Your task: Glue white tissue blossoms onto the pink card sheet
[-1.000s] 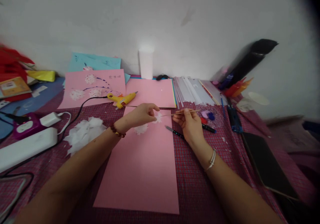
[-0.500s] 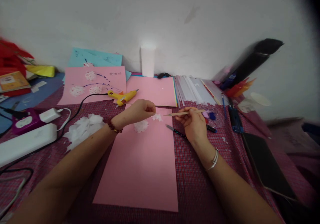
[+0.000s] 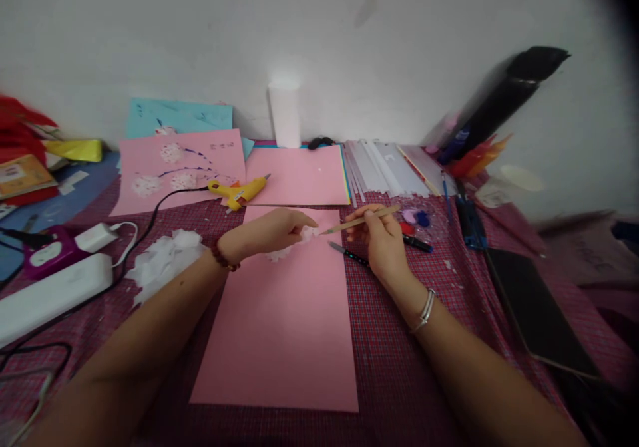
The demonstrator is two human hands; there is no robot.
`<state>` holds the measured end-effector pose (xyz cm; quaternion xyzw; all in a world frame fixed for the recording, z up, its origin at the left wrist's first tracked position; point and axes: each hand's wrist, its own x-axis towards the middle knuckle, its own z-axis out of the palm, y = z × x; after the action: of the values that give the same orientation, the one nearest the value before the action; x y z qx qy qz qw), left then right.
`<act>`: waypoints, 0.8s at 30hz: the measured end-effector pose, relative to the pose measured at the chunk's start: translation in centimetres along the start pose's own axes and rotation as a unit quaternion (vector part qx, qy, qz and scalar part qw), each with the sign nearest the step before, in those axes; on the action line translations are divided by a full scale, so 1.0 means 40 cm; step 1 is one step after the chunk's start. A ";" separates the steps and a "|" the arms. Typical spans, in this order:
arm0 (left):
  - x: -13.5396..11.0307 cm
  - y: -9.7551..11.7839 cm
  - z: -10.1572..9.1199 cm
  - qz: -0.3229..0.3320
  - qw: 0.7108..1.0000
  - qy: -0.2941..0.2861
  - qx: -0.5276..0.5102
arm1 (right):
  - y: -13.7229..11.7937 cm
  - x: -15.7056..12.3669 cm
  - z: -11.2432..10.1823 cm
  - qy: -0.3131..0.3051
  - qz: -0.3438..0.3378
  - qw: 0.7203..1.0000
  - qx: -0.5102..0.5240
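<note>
My right hand (image 3: 382, 241) is closed around a thin wooden stick (image 3: 357, 222), whose tip points left at a small white tissue-paper piece (image 3: 309, 233). That piece rests near the far end of a pink paper sheet (image 3: 279, 327). My left hand (image 3: 274, 231) bends over it, index finger stretched along the piece and the other fingers curled; the fingertips appear to pinch it. A white tissue puff (image 3: 278, 255) shows partly from under my left hand. Beside the right hand lies a dark-handled craft knife (image 3: 347, 253).
Behind the sheet are a yellow glue gun (image 3: 237, 193), pink paper with white puffs (image 3: 182, 161) and a pink paper stack (image 3: 299, 174). Crumpled white tissue (image 3: 167, 261) and a power strip (image 3: 54, 294) lie left. Glue sticks (image 3: 384, 167) and a black marker (image 3: 417, 243) are at right.
My left hand has moved down and right onto the small tissue piece, covering more of the puff. The stick's tip has shifted slightly left, closer to the left fingertips. The view has tilted a little.
</note>
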<state>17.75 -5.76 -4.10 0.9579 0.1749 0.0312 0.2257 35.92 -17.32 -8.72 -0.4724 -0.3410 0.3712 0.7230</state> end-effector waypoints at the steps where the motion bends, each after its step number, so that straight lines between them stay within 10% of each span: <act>1: -0.002 0.003 -0.003 -0.026 1.000 0.000 -0.003 | 0.001 -0.002 0.001 -0.006 0.001 1.000 -0.005; 24: -0.006 -0.021 0.003 -0.024 1.000 0.010 -0.004 | -0.004 -0.045 0.040 -0.104 -0.090 0.967 -0.215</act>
<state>17.29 -5.19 -4.56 0.9521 0.1997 0.0362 0.2285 33.73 -18.24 -8.33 -0.5429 -0.5272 0.2694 0.5956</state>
